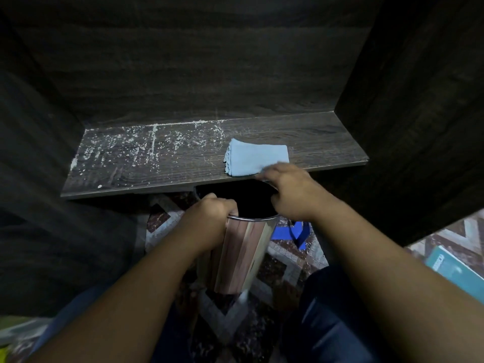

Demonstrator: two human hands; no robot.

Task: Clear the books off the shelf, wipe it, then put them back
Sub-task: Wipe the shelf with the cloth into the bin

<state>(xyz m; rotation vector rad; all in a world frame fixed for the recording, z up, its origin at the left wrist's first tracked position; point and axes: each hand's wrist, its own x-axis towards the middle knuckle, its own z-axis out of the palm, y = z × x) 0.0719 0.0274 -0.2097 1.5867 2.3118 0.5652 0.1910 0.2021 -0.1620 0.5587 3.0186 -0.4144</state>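
Past both forearms [136,292]: clenches left hand [209,213] round steel bin [243,252] rim, holding it under shelf [327,142] front edge, probably to catch white dust [125,148]. Rests right hand [288,189] on blue cloth [256,158] at that edge, seemingly for wiping; grip too blurred to tell. Book [450,265] cleared off, lying on floor far right.

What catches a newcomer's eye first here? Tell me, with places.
The shiny steel cylindrical bin shows at centre, just below the shelf's front edge, with the left hand gripping its rim. On the dark wooden shelf, white dusty specks cover the left half. A folded light blue cloth lies to the right, with the right hand at its near edge.
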